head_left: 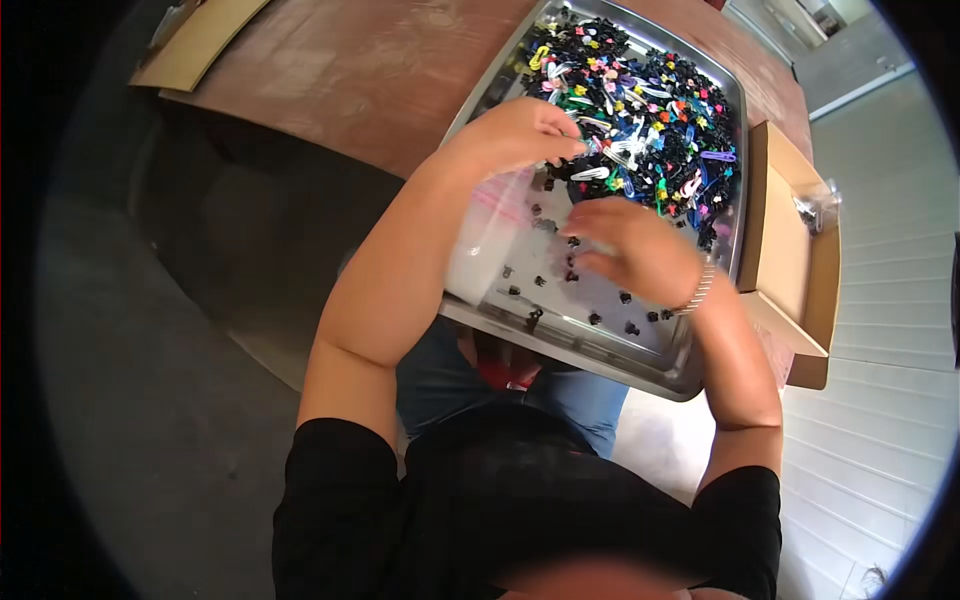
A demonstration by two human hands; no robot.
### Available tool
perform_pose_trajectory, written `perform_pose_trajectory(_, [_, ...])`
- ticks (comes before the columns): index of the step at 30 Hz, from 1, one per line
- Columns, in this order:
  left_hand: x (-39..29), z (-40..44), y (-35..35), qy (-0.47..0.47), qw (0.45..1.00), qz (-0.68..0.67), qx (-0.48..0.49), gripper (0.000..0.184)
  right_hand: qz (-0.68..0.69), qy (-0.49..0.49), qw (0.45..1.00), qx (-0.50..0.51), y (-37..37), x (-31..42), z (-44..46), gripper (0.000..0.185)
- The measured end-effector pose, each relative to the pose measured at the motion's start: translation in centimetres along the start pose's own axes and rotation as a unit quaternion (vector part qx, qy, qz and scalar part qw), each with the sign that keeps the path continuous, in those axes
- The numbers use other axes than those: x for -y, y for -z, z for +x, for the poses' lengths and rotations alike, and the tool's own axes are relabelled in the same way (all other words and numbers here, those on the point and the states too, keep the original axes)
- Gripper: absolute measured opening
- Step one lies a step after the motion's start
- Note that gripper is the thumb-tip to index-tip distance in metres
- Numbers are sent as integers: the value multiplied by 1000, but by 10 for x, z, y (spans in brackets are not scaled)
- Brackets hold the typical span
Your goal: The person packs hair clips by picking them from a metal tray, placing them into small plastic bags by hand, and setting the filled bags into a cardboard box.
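A metal tray (470, 312) holds a heap of hair clips (640, 120), mostly small black claw clips with colourful snap clips and flower-like pieces mixed in. My left hand (525, 138) is at the heap's left edge, fingers curled together; what lies between the fingertips is too small to make out. Under that wrist, clear plastic bags (490, 235) with pink strips lie along the tray's left side. My right hand (640, 250), slightly blurred, hovers over the tray's near part, thumb and fingers apart with nothing visible in them. Several loose black claw clips (595, 319) are scattered below it.
The tray rests on a reddish-brown table (330, 75). An open cardboard box (785, 230) stands against the tray's right side, with a clear plastic packet (820, 207) at its far edge. Another piece of cardboard (200, 45) is at the table's far left. A white panelled wall (890, 300) is on the right.
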State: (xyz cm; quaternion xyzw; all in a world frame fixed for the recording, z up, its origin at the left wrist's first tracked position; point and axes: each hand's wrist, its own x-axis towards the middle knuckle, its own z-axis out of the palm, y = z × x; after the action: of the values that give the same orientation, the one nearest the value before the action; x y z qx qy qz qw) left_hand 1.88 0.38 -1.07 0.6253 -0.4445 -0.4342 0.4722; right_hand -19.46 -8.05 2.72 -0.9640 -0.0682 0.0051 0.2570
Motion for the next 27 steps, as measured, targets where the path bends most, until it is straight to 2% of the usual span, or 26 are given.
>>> perform_pose_trajectory(1, [0, 0, 0, -10, 1000, -13, 9, 33, -3, -1, 1000, 6, -17, 5, 10, 32])
perform_pose_trajectory(3, [1, 1, -2, -22, 999, -33, 16, 33, -176, 62, 981, -46, -43, 8, 25, 37])
perform_pose_trajectory(4, [1, 3, -3, -26, 999, -12, 24, 34, -178, 63, 981, -40, -48, 10, 28, 37])
perform_pose_trajectory(6, [-2, 1, -3, -30, 999, 3, 31, 34, -216, 49, 968, -116, -54, 14, 33, 39])
perform_pose_trajectory(7, [-5, -2, -4, -42, 996, 76, 27, 36, -219, 50, 968, -110, -55, 14, 35, 39])
perform_pose_trajectory(9, [-10, -8, -6, -62, 973, 222, 19, 39, -197, -1, 964, -179, -54, 12, 35, 37])
perform_pose_trajectory(11, [-3, -7, -8, -58, 975, 216, 1, 41, -188, 30, 967, -169, -50, -1, 27, 34])
perform_pose_trajectory(14, [-2, -3, -8, -69, 973, 221, -16, 38, -192, 86, 950, -233, -44, -9, 28, 28])
perform_pose_trajectory(17, [-6, -1, -8, -65, 979, 189, -44, 37, -254, 57, 924, -279, -24, -14, 23, 20])
perform_pose_trajectory(19, [-10, 0, -7, -1, 998, 59, -29, 39, -252, 46, 919, -300, -13, -13, 19, 19])
perform_pose_trajectory(21, [-5, 6, -9, 3, 999, 37, -11, 40, -256, 38, 901, -348, -5, -13, 15, 21])
perform_pose_trajectory(23, [-9, -2, -13, 49, 992, -116, 16, 42, -260, 31, 891, -370, 2, -14, 11, 22])
perform_pose_trajectory(25, [-9, -4, -13, 58, 986, -148, 38, 44, -267, 33, 869, -416, 7, -15, 8, 21])
perform_pose_trajectory(27, [-9, -6, -13, 90, 958, -247, 112, 42, -277, 30, 860, -428, 10, -18, 6, 21])
